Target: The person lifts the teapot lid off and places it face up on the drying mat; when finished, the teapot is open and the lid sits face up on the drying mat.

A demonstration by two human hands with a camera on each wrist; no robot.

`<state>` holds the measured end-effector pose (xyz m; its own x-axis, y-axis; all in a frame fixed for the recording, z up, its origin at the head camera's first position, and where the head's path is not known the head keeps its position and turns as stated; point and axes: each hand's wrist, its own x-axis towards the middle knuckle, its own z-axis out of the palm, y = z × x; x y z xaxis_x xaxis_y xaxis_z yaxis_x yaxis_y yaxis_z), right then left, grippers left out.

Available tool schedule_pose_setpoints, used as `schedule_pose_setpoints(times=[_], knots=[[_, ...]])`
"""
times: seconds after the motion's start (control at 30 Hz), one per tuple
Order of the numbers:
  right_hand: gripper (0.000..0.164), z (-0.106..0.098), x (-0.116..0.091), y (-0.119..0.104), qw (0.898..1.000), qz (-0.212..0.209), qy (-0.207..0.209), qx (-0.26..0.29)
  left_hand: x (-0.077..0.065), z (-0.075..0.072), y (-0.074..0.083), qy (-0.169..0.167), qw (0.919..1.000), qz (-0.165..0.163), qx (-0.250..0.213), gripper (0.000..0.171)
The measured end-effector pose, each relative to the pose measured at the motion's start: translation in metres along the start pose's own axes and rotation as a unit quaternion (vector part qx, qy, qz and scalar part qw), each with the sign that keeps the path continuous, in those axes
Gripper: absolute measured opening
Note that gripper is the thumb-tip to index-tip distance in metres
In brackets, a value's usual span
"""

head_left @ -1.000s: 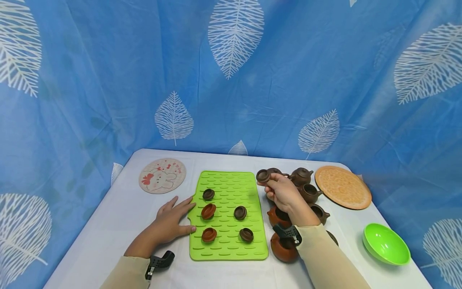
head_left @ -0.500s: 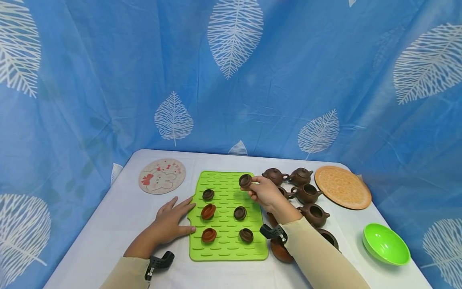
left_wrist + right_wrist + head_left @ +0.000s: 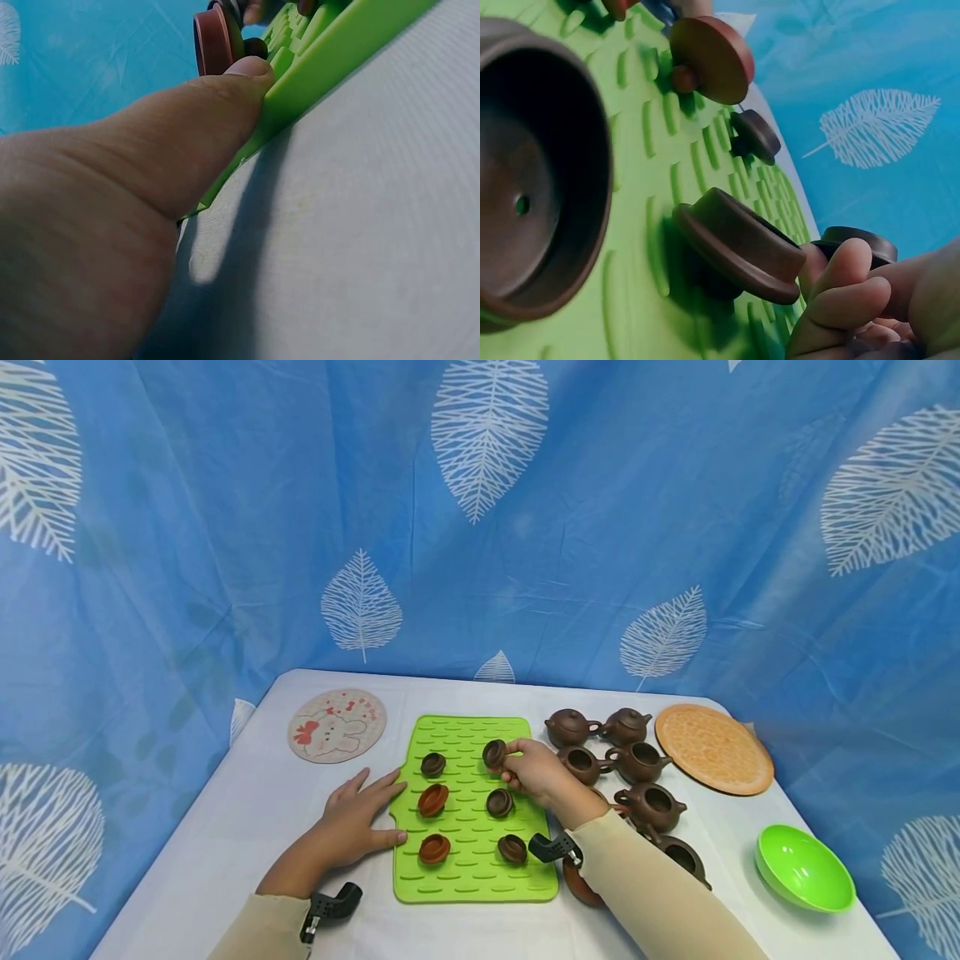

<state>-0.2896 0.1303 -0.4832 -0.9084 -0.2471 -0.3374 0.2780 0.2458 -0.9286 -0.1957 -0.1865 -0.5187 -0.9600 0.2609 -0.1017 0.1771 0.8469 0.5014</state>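
My right hand (image 3: 536, 770) pinches a dark brown teapot lid (image 3: 494, 755) over the right side of the green mat (image 3: 465, 889). In the right wrist view, its fingers partly cover that lid (image 3: 864, 241). My left hand (image 3: 354, 818) lies with spread fingers at the mat's left edge, fingertips and thumb right at the rim. Two dark lids, a nearer one (image 3: 512, 849) and a farther one (image 3: 499, 802), lie upturned on the mat's right side. Along its left side are a dark lid (image 3: 432, 765) and two reddish lids, one (image 3: 432, 800) above the other (image 3: 434, 848).
Right of the mat stand several brown teapots (image 3: 653, 807), some lidless and partly behind my right arm. Two at the back, including a dark teapot (image 3: 626, 727), wear lids. A round orange mat (image 3: 712, 748), a green bowl (image 3: 804, 867) and a rabbit-print round mat (image 3: 337, 727) lie farther out.
My right hand has carried the dark lid leftward from beside the teapots to over the green mat, and slightly lower. My left hand has stayed in place.
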Motion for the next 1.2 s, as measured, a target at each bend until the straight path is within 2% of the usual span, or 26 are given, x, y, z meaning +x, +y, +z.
schedule_pose_setpoints(times=[0.53,1.2], knots=[[0.020,0.0025,0.0011,0.0037,0.999,0.019,-0.007,-0.045,0.0003,0.0013,-0.0002,0.003,1.0000,-0.001,0.002,0.090],[0.022,0.0043,-0.0009,0.0032,0.998,0.033,0.002,-0.048,-0.0005,0.0007,0.0005,0.002,1.0000,-0.002,0.002,0.090]])
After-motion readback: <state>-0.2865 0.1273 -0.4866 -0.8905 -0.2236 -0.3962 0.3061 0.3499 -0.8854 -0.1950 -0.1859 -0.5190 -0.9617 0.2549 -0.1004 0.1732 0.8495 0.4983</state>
